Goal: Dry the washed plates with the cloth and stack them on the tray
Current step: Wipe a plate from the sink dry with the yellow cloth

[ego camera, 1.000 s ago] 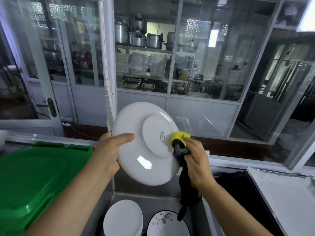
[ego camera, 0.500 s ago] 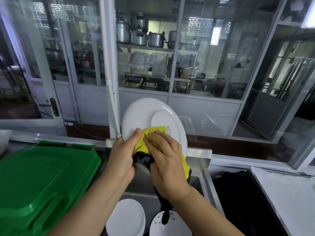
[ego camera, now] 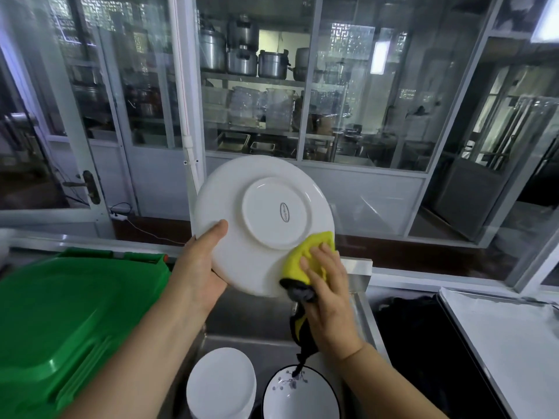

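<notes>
A: One plate [ego camera: 263, 225] held upright over the sink [ego camera: 360, 300]; left hand [ego camera: 196, 267] grips its rim, thumb on the back; right hand [ego camera: 326, 285] presses the cloth [ego camera: 302, 258], fingers nearly straight.

B: Risk: single-edge grip on wet glaze; a hard wipe may slip it onto the plates below [ego camera: 220, 385].

steel surface [ego camera: 360, 269] with sink, white plate stack [ego camera: 220, 385] and patterned bowl [ego camera: 299, 394] near, green lid [ego camera: 69, 322] left, pale tray [ego camera: 508, 337] right
</notes>
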`<action>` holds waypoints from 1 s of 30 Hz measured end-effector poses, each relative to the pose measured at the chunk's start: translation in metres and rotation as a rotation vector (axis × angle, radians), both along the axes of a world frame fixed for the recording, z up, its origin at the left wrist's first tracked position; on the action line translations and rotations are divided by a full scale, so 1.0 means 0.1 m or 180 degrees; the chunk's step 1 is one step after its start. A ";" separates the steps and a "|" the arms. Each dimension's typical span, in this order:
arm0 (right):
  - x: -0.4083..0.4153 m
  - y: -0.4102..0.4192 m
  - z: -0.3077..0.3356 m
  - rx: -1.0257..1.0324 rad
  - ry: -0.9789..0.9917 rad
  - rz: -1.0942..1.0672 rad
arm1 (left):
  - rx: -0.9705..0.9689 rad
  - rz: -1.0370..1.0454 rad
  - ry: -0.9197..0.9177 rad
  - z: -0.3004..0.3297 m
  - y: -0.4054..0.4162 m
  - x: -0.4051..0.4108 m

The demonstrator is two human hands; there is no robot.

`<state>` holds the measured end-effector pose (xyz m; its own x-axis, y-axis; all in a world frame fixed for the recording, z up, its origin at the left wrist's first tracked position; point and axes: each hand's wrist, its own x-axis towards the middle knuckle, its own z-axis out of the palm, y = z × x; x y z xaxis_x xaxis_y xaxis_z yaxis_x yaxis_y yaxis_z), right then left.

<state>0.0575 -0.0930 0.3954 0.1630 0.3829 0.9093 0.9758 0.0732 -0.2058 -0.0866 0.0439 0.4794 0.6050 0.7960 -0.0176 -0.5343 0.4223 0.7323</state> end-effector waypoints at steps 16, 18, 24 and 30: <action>0.33 -0.06 1.19 -0.0918 0.0184 0.0377 | 0.2000 -0.1091 0.0958 0.17 -0.07 -0.21; 0.22 -0.04 1.34 -0.1216 -0.0589 0.0130 | 0.2024 -0.1167 0.0919 0.18 -0.11 -0.18; 0.06 0.03 1.43 -0.1613 -0.1641 0.0026 | 0.2199 -0.1205 0.0863 0.13 -0.19 -0.12; 0.25 -0.10 1.25 -0.1230 0.0297 0.0283 | 0.1822 -0.1102 0.0882 0.14 -0.12 -0.16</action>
<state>0.0826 -0.1028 0.5200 0.1890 0.7098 0.6786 0.9450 0.0564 -0.3221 -0.1022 0.0322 0.4931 0.8578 0.4899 0.1554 -0.2021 0.0435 0.9784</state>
